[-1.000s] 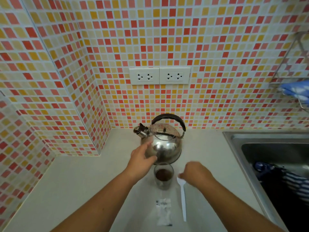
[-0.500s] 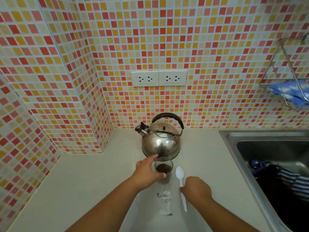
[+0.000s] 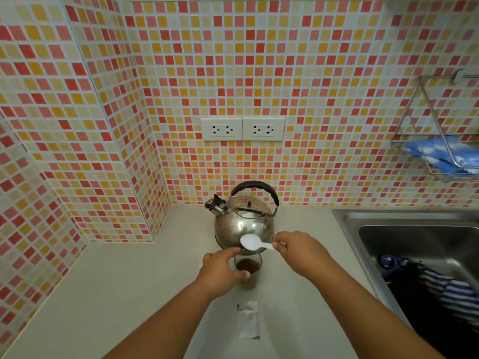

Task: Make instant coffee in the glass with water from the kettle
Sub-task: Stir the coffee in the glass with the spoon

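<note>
- My left hand wraps the glass on the counter, dark coffee inside.
- My right hand pinches the white spoon by its handle, bowl above the glass.
- Kettle just behind the glass.
- Torn sachet nearer me.

Both bare forearms are extended forward from the lower edge of the view, converging toward the middle. The left hand is curled around the glass, with the thumb laid across its near side and the index finger stretched along its far rim. The right hand is raised slightly higher, knuckles up, and the handle of the white spoon is pinched between its fingertips, bowl pointing left.
</note>
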